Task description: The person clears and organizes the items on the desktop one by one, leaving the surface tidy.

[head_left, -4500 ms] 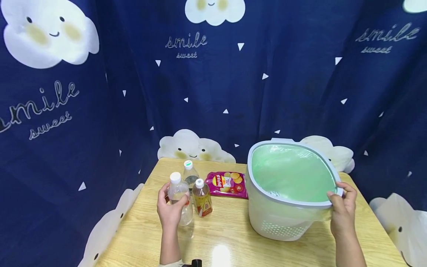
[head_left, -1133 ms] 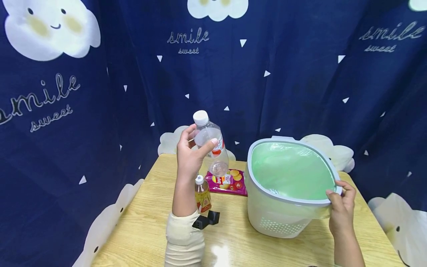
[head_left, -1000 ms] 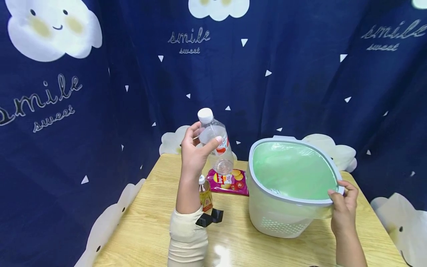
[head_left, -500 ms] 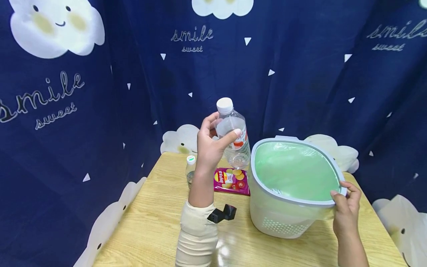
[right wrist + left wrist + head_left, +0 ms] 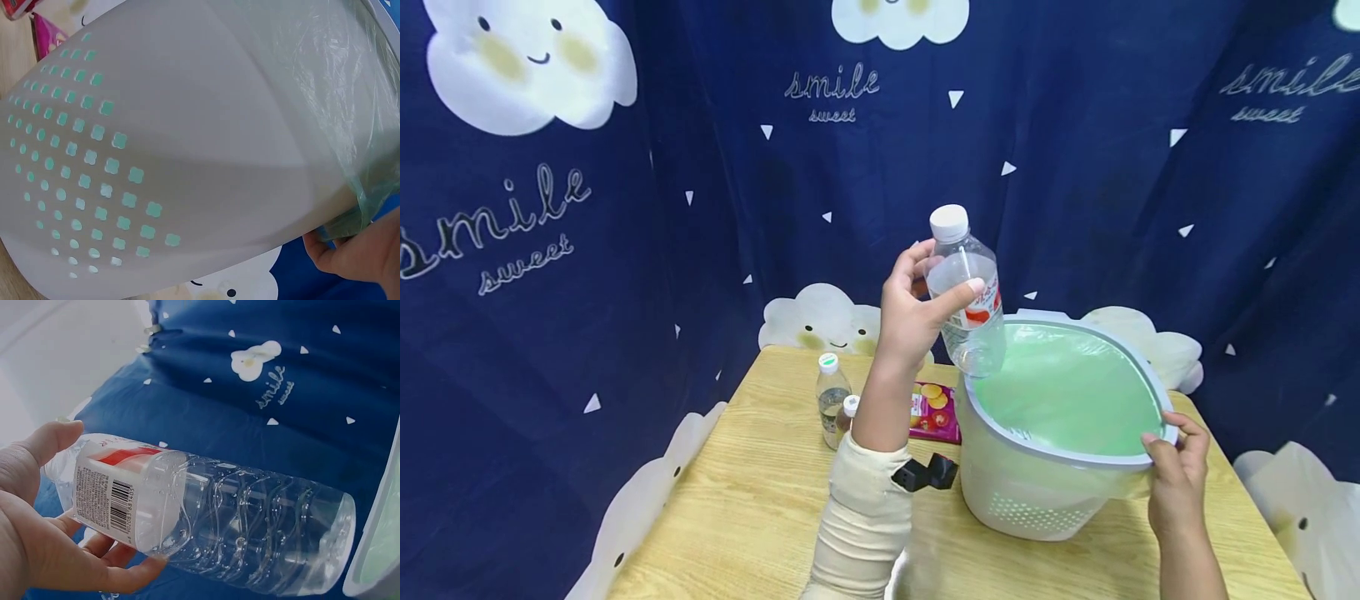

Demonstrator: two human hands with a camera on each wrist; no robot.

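My left hand (image 5: 913, 312) grips a clear plastic bottle (image 5: 967, 325) with a white cap and a red-and-white label, fingers round its upper half. In the head view the bottle tilts, its base overlapping the left rim of a trash can (image 5: 1030, 492). The left wrist view shows the bottle (image 5: 250, 519) see-through, with no liquid visible. My right hand (image 5: 1180, 475) pinches the can's right rim, where a green bag liner (image 5: 1067, 392) folds over the edge. The can's perforated wall (image 5: 206, 156) fills most of the right wrist view.
Left of the can, on the wooden table (image 5: 737, 500), stand a bottle with a green-marked cap (image 5: 832, 404) and a smaller white-capped bottle (image 5: 847, 412), partly behind my left forearm. A purple chip bag (image 5: 936, 412) lies beside the can. A blue curtain (image 5: 700, 125) hangs behind.
My left hand took the clear bottle off the table, lifted it and carried it rightward to the can's rim. The right hand has kept its hold on the can.
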